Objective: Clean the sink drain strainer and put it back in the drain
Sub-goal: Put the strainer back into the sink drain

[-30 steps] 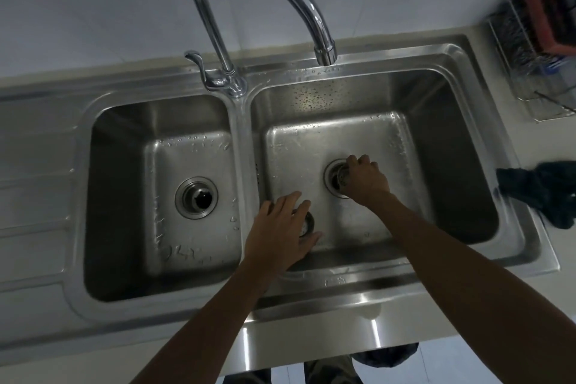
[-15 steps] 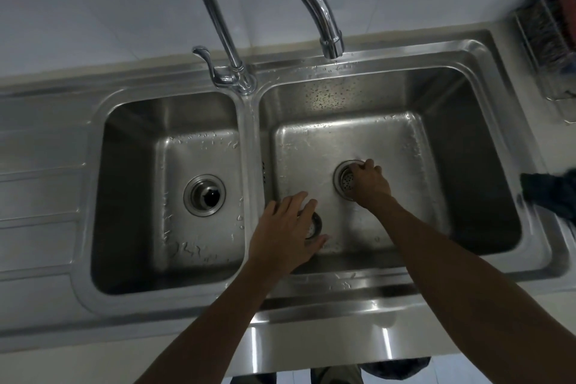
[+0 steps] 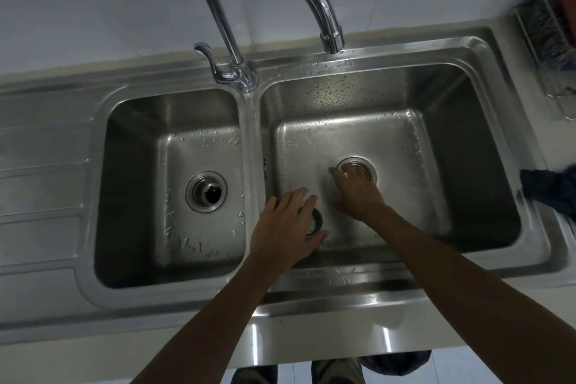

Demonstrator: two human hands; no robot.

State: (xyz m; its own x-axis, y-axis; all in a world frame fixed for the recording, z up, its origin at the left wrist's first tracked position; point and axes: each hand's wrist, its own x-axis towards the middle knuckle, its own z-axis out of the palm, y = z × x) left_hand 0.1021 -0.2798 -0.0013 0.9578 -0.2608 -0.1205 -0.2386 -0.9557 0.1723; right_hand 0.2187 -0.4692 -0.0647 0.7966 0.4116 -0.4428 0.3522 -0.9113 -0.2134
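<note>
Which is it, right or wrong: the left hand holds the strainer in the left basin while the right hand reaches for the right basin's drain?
Wrong on the basin: the head view shows the left hand holding the strainer in the right basin, while the right hand reaches for the right basin's drain.

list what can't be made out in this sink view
All in the head view:
strainer: mostly under the left hand; only a bit of rim and mesh shows.
right drain: opening covered by the right hand, fingertips blurred.
wire rack: cut by the right edge, contents too dim.
dark cloth: cut by the right edge.
faucet: arch top cut by the top edge.
</note>
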